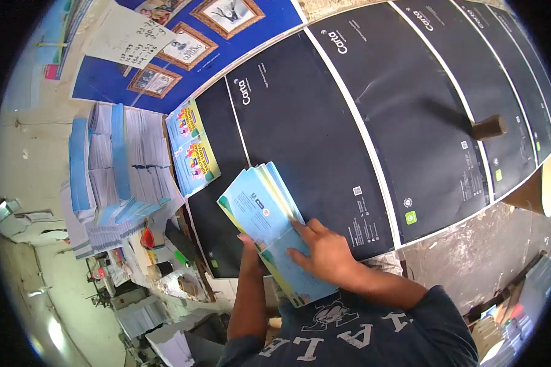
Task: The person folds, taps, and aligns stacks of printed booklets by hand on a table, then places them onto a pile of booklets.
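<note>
A stack of light blue printed sheets (pixel 251 196) with yellow-green edging lies tilted across the near edge of the black-covered table, reaching back to my chest. Its right-hand side is fanned, so several layers show. My left hand (pixel 248 251) grips the stack's left edge with the thumb up; its other fingers are hidden behind or beneath the sheets. On the top sheet, near the crosswise line at its middle, rests my right hand (pixel 327 254), with thumb and fingers apart.
Black Carta-printed sheets (pixel 306 134) cover the table. Yellow and blue printed sheets (pixel 193 150) lie at its left end, beside tall paper stacks (pixel 125 159). A brown cylindrical piece (pixel 489 127) stands on the right. Framed pictures (pixel 187 46) are on the blue surface beyond.
</note>
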Motion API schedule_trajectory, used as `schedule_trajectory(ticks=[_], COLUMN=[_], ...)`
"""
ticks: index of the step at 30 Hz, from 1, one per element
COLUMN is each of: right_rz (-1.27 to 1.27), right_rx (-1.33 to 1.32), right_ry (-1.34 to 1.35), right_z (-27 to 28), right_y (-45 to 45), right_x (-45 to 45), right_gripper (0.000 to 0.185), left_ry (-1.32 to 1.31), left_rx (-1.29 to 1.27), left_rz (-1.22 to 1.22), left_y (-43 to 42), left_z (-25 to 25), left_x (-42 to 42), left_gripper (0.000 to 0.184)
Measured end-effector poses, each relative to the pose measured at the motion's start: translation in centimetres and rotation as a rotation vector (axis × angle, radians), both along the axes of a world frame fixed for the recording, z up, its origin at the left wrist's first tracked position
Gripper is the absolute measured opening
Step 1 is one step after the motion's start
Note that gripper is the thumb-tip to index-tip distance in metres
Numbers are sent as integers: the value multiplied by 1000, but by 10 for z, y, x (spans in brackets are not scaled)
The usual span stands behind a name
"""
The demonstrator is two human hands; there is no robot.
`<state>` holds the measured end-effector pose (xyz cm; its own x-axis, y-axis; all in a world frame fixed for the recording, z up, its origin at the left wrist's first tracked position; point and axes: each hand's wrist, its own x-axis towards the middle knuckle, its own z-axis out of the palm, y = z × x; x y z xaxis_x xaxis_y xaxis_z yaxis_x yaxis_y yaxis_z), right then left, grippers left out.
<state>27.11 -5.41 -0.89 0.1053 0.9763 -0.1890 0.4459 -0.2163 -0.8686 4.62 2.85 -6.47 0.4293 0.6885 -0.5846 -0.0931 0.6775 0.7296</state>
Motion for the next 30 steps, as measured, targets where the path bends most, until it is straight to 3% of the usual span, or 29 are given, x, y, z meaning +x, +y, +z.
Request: schedule_trajectory(ticks=[2,9,12,17,24,26,27,29,30], right_rz=[-16,-25,-10,30,87,222,227,32,45], right_rx=[139,185,232,320,314,52,54,157,162], right_ry=[-31,6,12,-198,-243,75,70,544,534], right_z=[-5,-5,0,9,15,26,23,14,15], right_y=[0,1,-1,-7,-9,-7,-5,-2,-1], right_x=[-2,-1,-1,-6,-9,-7,-8,-10,-4], right_gripper=[57,56,55,57,58,57,57,58,58], left_ry=[47,95,59,72,38,65,72,-17,-50], left_rx=[61,41,65,37,45,68,77,17,0], left_rz=[-19,37,-43,-41,-16,-14,-12,-86,-107], left_y=[0,1,2,0,-1,0,1,3,3], left_z=[9,-2,2,16,9,4,0,-8,-7], left_x=[7,-3,-2,11,4,-1,-5,-16,-15], left_gripper=[116,121,113,115,114,114,114,114,114])
